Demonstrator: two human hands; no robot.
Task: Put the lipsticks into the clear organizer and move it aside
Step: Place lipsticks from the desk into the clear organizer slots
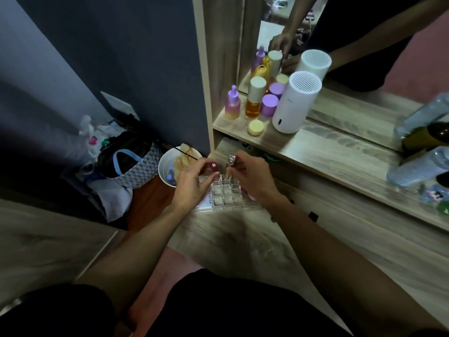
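Observation:
The clear organizer, a grid of small square cells, stands on the wooden desk between my hands. My left hand holds a dark red lipstick by its end, just above the organizer's far left corner. My right hand pinches a clear-capped lipstick upright over the far row of cells. A pink item peeks out under my right hand, beside the organizer. Whether any cell holds a lipstick I cannot tell.
On the raised shelf stand purple and yellow bottles, a yellow jar and a white cylinder device, with a mirror behind. Plastic bottles lie at right. A white bowl and bags sit on the floor at left.

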